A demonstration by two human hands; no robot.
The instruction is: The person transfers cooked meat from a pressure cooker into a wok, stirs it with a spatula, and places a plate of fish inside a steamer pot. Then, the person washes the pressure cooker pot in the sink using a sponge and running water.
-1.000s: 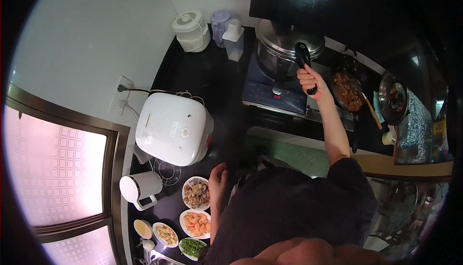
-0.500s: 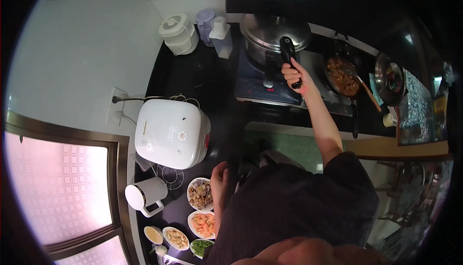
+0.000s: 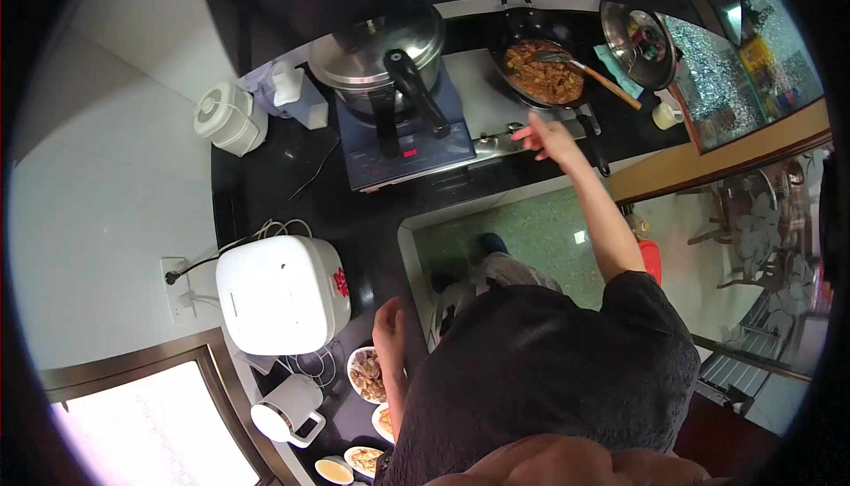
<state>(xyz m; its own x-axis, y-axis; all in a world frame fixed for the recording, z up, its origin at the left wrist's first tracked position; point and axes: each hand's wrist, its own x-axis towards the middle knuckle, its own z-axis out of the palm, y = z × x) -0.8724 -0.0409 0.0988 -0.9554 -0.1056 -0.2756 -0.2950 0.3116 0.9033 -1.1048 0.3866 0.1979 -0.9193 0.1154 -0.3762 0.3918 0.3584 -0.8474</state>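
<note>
My right hand (image 3: 551, 141) holds nothing, its fingers apart and reaching to the stove's front edge. By its fingertips are a control knob (image 3: 515, 128) and the black wok (image 3: 501, 77). Brown stewed food (image 3: 547, 81) fills the wok, and a wooden-handled spatula (image 3: 606, 85) rests in it. To the left, a pressure cooker (image 3: 367, 65) with its lid on sits on an induction cooker (image 3: 407, 163) with a lit red display. My left hand (image 3: 388, 327), loosely curled with nothing showing in it, hangs beside a plate of clams (image 3: 366, 375).
A white rice cooker (image 3: 279, 296), a white kettle (image 3: 288, 406) and several food dishes line the left counter, including a bowl of yellow liquid (image 3: 335, 470). A wok lid (image 3: 637, 43) stands at the back right. A small jar (image 3: 667, 114) sits near the counter's right end.
My right hand has let go of the pressure cooker's lid handle and moved right to the stove front by the wok. The view has turned and shifted right. My left hand stays near the clams.
</note>
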